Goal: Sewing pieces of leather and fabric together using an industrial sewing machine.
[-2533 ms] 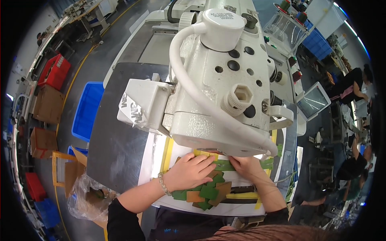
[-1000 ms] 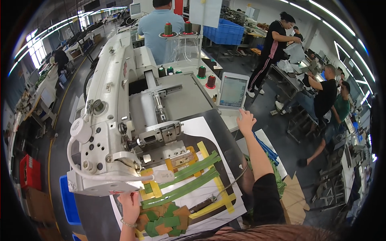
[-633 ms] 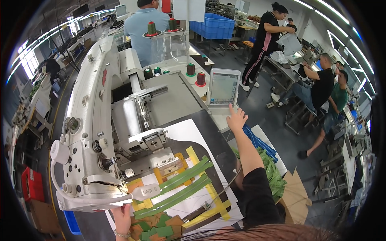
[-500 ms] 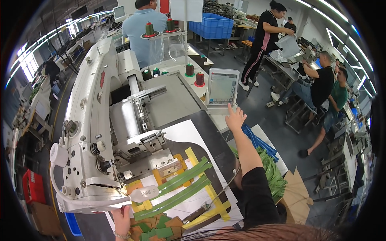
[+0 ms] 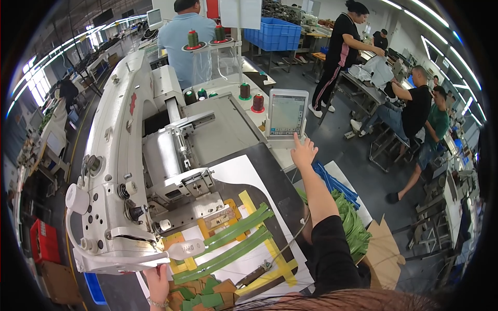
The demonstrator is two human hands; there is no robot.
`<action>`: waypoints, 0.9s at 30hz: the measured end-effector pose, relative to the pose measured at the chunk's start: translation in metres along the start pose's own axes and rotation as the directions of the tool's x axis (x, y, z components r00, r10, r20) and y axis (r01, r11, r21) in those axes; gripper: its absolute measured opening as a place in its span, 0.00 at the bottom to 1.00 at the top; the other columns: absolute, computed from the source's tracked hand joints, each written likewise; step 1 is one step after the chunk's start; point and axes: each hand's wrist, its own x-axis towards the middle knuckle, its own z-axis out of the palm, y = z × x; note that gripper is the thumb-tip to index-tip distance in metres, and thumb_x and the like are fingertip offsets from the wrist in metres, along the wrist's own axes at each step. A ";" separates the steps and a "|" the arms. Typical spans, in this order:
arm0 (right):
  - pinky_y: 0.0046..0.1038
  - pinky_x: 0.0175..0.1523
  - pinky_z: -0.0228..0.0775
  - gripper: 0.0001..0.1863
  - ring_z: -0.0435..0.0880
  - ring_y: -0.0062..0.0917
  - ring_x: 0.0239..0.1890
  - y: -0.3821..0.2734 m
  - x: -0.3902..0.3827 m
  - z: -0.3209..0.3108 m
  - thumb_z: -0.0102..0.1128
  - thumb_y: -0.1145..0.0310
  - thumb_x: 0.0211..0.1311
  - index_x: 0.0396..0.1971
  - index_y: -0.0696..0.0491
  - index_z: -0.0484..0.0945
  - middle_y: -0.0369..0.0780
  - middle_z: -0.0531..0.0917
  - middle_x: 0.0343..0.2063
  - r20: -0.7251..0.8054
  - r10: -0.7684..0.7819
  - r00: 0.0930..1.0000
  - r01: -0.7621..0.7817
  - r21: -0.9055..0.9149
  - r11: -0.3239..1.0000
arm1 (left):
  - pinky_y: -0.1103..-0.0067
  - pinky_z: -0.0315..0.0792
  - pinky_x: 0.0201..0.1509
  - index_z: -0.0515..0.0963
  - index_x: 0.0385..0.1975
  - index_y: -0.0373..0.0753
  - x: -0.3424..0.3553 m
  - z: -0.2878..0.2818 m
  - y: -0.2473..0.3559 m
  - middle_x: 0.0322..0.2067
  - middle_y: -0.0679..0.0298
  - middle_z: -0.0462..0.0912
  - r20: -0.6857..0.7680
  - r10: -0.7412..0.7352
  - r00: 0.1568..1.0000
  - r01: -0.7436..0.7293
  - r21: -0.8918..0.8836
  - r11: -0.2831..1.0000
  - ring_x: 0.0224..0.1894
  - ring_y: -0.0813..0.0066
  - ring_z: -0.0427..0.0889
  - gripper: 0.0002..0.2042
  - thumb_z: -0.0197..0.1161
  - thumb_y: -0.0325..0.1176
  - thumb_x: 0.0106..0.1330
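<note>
My right hand (image 5: 304,152) reaches to the lower edge of a tablet-like control screen (image 5: 287,116). Its index finger points out to the bottom of the panel, and it holds nothing. Beneath the front of a big white sewing machine (image 5: 116,171), my left hand (image 5: 156,284) is raised against the machine head; its fingertips are partly hidden there. Two green strips (image 5: 228,254) lie across a white sheet (image 5: 236,173) with yellow tape (image 5: 285,272) on it. Beside my left hand is a pile of small green and brown pieces (image 5: 210,299). A pair of thread snips (image 5: 254,274) lies near the tape.
Green strips (image 5: 348,228) are heaped beside my right forearm, with blue strips (image 5: 334,184) and torn cardboard (image 5: 384,251) around them. Thread spools (image 5: 257,103) stand behind the machine. Other people sit and stand at tables on the right. A blue crate (image 5: 273,34) stands at the back.
Both my hands stay in place. At the right back, the standing person has lowered a light grey cloth onto the table.
</note>
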 end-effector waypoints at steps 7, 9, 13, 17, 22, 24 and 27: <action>0.49 0.59 0.51 0.37 0.64 0.39 0.56 0.001 0.002 0.000 0.59 0.60 0.50 0.64 0.31 0.62 0.45 0.68 0.51 0.019 0.013 1.000 -0.013 -0.027 1.000 | 0.65 0.59 0.51 0.76 0.39 0.30 -0.003 0.004 -0.002 0.36 0.50 0.74 -0.017 0.007 1.000 -0.005 0.133 0.991 0.44 0.54 0.67 0.11 0.56 0.32 0.64; 0.49 0.59 0.52 0.37 0.64 0.39 0.56 0.004 0.003 0.003 0.59 0.60 0.49 0.64 0.31 0.62 0.45 0.68 0.51 0.035 0.014 0.999 -0.013 -0.041 0.999 | 0.65 0.56 0.52 0.75 0.39 0.31 -0.004 0.004 0.000 0.37 0.53 0.74 -0.020 0.053 0.998 -0.050 0.129 0.990 0.43 0.55 0.67 0.11 0.55 0.32 0.64; 0.44 0.51 0.55 0.36 0.67 0.36 0.49 0.012 0.006 -0.001 0.63 0.61 0.46 0.61 0.32 0.66 0.42 0.69 0.46 -0.144 -0.016 0.989 0.009 -0.046 0.999 | 0.65 0.55 0.53 0.74 0.39 0.32 -0.002 0.016 -0.013 0.37 0.55 0.74 -0.106 0.117 0.987 -0.111 0.052 0.992 0.42 0.56 0.66 0.10 0.55 0.32 0.64; 0.45 0.53 0.56 0.27 0.68 0.33 0.51 0.005 0.002 -0.021 0.62 0.64 0.47 0.53 0.39 0.75 0.38 0.72 0.45 -0.197 0.000 0.980 0.027 0.134 0.991 | 0.65 0.54 0.53 0.73 0.39 0.34 -0.006 0.013 -0.009 0.38 0.56 0.74 -0.107 0.162 0.981 -0.149 0.115 0.982 0.44 0.57 0.66 0.09 0.54 0.33 0.64; 0.41 0.51 0.58 0.18 0.69 0.32 0.51 0.000 -0.015 -0.068 0.63 0.63 0.48 0.44 0.39 0.79 0.34 0.73 0.44 -0.311 -0.112 0.944 0.179 0.195 0.964 | 0.65 0.54 0.52 0.74 0.38 0.38 -0.010 0.006 -0.010 0.35 0.58 0.74 -0.159 0.271 0.949 -0.241 0.182 0.953 0.42 0.58 0.68 0.08 0.54 0.34 0.64; 0.40 0.50 0.61 0.18 0.71 0.34 0.50 0.017 -0.024 -0.093 0.63 0.66 0.49 0.43 0.39 0.80 0.35 0.75 0.44 -0.402 -0.157 0.902 0.257 0.210 0.943 | 0.66 0.54 0.50 0.74 0.36 0.40 -0.004 0.014 0.006 0.33 0.60 0.74 -0.175 0.313 0.934 -0.287 0.159 0.945 0.42 0.59 0.69 0.07 0.54 0.33 0.63; 0.37 0.51 0.63 0.15 0.74 0.34 0.47 0.039 -0.040 -0.122 0.62 0.71 0.48 0.40 0.44 0.82 0.35 0.77 0.43 -0.523 -0.211 0.826 0.379 0.237 0.895 | 0.68 0.54 0.47 0.74 0.32 0.43 0.004 0.023 0.015 0.31 0.63 0.74 -0.108 0.361 0.926 -0.343 0.154 0.926 0.41 0.62 0.69 0.03 0.54 0.32 0.61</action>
